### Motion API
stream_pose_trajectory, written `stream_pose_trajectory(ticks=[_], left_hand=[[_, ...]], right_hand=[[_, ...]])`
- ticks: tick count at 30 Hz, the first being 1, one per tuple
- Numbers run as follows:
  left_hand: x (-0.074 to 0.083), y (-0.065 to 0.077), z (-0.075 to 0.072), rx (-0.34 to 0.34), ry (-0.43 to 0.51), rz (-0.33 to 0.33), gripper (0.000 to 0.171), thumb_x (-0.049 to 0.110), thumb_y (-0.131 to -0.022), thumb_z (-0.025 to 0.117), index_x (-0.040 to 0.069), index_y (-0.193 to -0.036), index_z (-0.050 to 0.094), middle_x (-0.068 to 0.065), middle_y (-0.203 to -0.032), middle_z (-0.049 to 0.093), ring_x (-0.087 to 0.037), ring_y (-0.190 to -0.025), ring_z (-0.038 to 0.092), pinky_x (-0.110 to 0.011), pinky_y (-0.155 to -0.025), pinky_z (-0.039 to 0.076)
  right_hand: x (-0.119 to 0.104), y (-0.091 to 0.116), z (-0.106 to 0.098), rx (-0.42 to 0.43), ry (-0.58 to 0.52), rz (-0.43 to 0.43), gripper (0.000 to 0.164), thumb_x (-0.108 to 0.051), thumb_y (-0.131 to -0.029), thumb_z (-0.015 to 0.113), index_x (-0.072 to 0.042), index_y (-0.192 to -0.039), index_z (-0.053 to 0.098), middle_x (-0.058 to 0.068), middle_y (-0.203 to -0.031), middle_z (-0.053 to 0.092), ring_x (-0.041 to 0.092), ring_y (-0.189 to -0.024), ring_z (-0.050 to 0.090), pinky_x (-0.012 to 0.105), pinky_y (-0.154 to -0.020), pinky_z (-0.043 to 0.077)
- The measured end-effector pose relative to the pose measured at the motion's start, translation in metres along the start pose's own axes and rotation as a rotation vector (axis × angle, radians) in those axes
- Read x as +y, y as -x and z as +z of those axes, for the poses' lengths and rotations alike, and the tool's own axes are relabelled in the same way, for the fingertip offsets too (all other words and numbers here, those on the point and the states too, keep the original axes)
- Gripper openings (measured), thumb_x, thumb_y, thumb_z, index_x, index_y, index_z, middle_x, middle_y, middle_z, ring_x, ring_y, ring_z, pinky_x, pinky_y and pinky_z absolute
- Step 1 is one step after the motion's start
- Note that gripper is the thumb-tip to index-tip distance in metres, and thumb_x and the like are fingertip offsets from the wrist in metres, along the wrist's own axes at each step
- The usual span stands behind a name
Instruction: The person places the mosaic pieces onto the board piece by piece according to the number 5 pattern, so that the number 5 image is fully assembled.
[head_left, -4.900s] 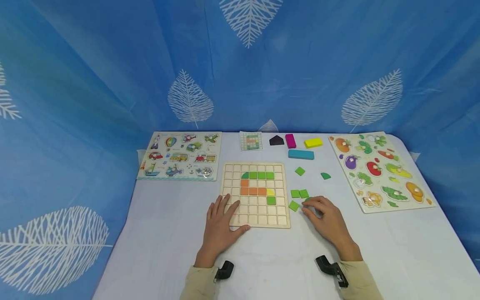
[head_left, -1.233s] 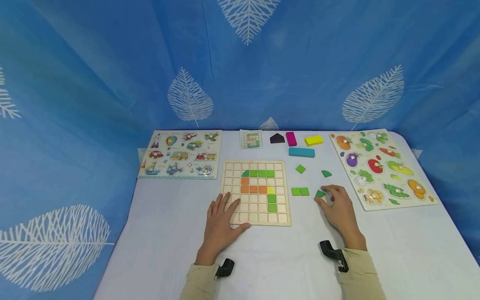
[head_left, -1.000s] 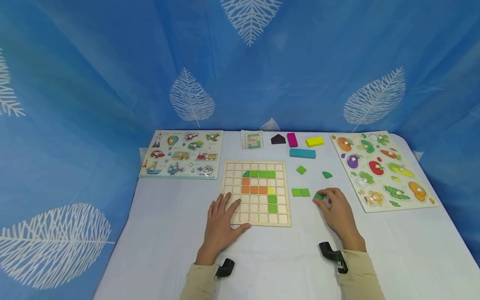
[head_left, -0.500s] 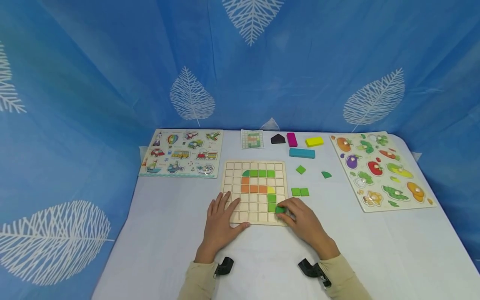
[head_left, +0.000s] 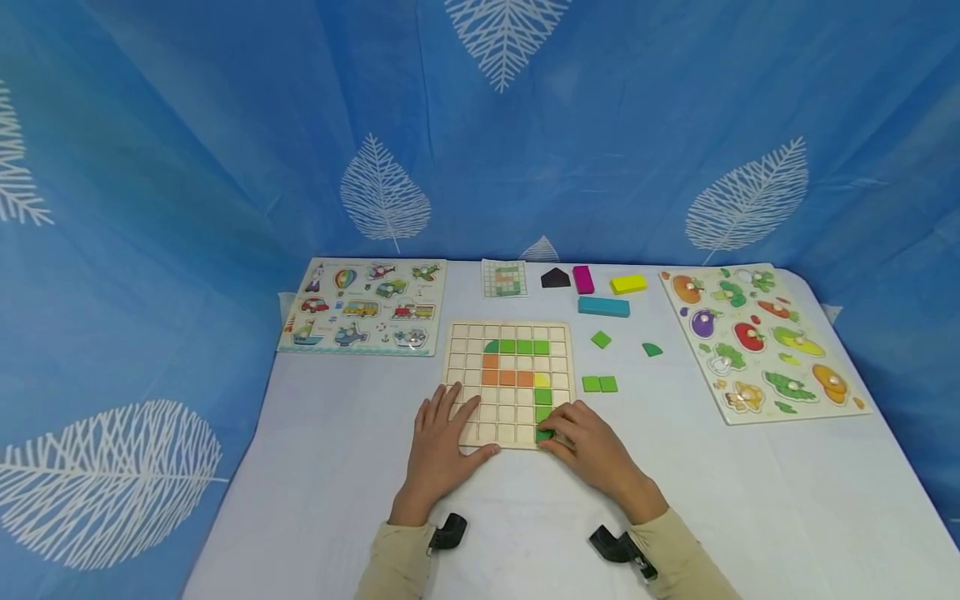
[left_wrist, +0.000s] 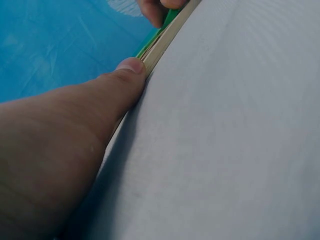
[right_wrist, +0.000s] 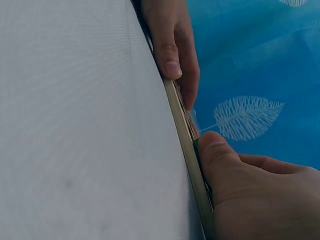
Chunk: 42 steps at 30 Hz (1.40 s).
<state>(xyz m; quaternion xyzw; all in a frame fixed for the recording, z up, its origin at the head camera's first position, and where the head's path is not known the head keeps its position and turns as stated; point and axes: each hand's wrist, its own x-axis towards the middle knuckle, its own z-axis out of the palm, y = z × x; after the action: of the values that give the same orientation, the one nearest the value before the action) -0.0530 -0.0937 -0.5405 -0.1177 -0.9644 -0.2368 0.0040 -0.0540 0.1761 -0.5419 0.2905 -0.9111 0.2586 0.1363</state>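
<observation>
My right hand (head_left: 596, 452) pinches a dark green quarter-round tile (head_left: 543, 436) between thumb and fingertips, at a cell in the front row of the wooden grid board (head_left: 507, 414). Part of that tile is hidden by the fingers. Spread flat, my left hand (head_left: 441, 462) rests on the board's front left corner, thumb along the front edge. On the board sit a green column (head_left: 543, 397), a yellow piece (head_left: 542, 380), orange tiles (head_left: 507, 378) and a green row (head_left: 524, 347). In the right wrist view, the right thumb (right_wrist: 216, 150) touches the tile beside the board's edge.
Right of the board lie two green squares (head_left: 600, 384), another green square (head_left: 601, 340) and a dark green quarter-round (head_left: 652, 350). Behind are a pattern card (head_left: 504, 279) and coloured blocks (head_left: 603, 307). A vehicle puzzle (head_left: 363, 307) and a vegetable puzzle (head_left: 765, 344) flank them.
A green square has joined the column on the board. My right hand has picked up the quarter-round tile from the table and carried it left to the front row. The left hand stays put.
</observation>
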Motion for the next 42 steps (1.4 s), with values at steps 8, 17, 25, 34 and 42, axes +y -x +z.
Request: stream_pose_trajectory(ticks=[8,17,25,34,42], left_hand=[[0.0,0.001,0.0,-0.006,-0.003,0.001,0.082,0.066,-0.083,0.072,0.025,-0.151,0.05,-0.008,-0.166,0.033,-0.033,-0.158,0.02,-0.058,-0.127,0.019],[-0.002,-0.001,0.0,-0.002,-0.012,0.006,0.082,0.066,-0.083,0.072,0.025,-0.151,0.051,-0.007,-0.166,0.033,-0.033,-0.157,0.021,-0.058,-0.126,0.02],[-0.002,0.0,0.001,0.001,-0.008,0.012,0.082,0.065,-0.083,0.073,0.025,-0.151,0.051,-0.008,-0.166,0.033,-0.033,-0.157,0.021,-0.058,-0.126,0.019],[-0.001,0.0,0.002,-0.002,-0.005,0.007,0.082,0.065,-0.083,0.073,0.025,-0.151,0.05,-0.008,-0.166,0.032,-0.033,-0.157,0.02,-0.058,-0.127,0.019],[0.0,-0.001,0.002,0.001,-0.021,0.009,0.082,0.066,-0.083,0.072,0.026,-0.151,0.05,-0.008,-0.166,0.033,-0.033,-0.158,0.02,-0.058,-0.126,0.019]], right_hand=[[-0.002,0.001,0.001,0.01,-0.019,0.016,0.016,-0.025,-0.085,0.082,-0.021,-0.1,0.08,-0.006,-0.1,0.067,0.008,-0.085,0.051,0.027,-0.074,0.049],[0.0,0.001,0.002,0.026,-0.057,0.033,0.014,-0.019,-0.085,0.082,-0.023,-0.099,0.082,-0.008,-0.099,0.068,0.006,-0.085,0.05,0.025,-0.071,0.048],[0.027,0.005,-0.013,0.159,-0.12,0.174,0.018,-0.011,-0.084,0.083,-0.014,-0.101,0.079,0.0,-0.101,0.069,0.018,-0.096,0.061,0.034,-0.081,0.051],[0.076,0.014,-0.036,0.135,-0.021,0.422,0.037,-0.005,-0.09,0.073,-0.006,-0.127,0.068,0.017,-0.13,0.064,0.035,-0.115,0.055,0.054,-0.096,0.046],[0.075,0.014,-0.036,0.112,-0.019,0.438,0.024,-0.009,-0.092,0.073,-0.007,-0.116,0.07,0.015,-0.119,0.069,0.033,-0.113,0.058,0.052,-0.098,0.047]])
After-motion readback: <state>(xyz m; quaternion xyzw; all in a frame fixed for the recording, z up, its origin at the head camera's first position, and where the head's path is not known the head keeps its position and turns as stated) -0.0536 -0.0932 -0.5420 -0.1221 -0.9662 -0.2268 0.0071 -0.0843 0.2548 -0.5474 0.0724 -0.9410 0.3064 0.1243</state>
